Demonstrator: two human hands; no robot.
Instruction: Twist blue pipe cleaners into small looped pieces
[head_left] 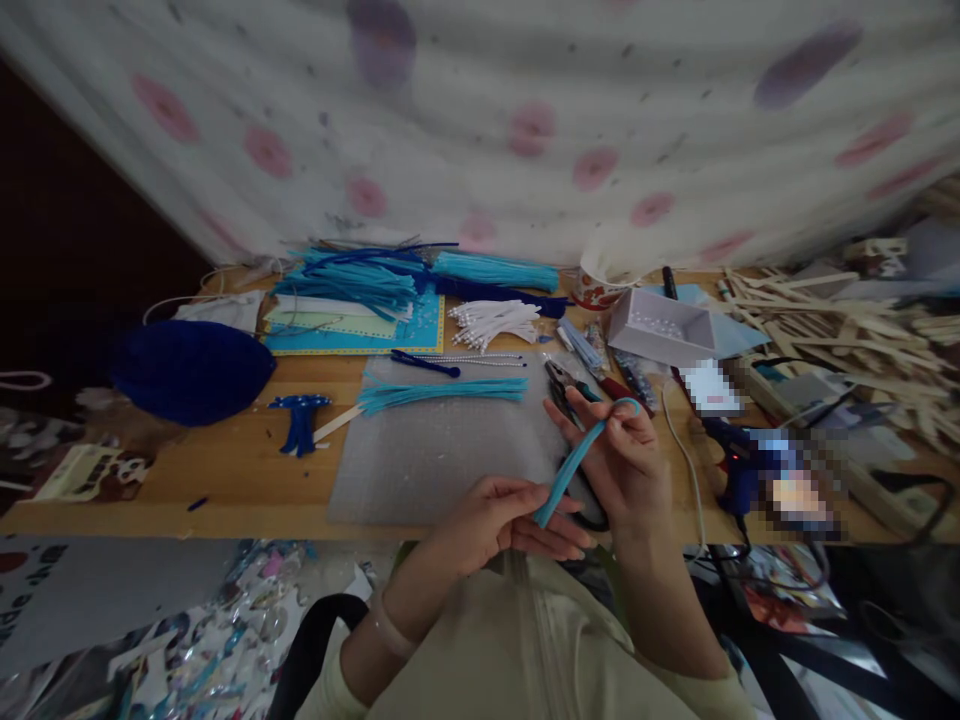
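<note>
Between my hands is a small bundle of light blue pipe cleaners, slanting up to the right with its top end bent over. My left hand pinches the lower end between thumb and fingers. At the bent top, my right hand grips with thumb and forefinger, its other fingers spread behind. Just beyond lie pliers, partly hidden by my right hand. A longer bunch of light blue pipe cleaners rests on the grey cutting mat, one end by a wooden stick.
Left on the table are a dark blue plush piece and a blue bundle. White pipe cleaners and a pale box sit at the back. A glue gun, its cable and many wooden sticks occupy the right.
</note>
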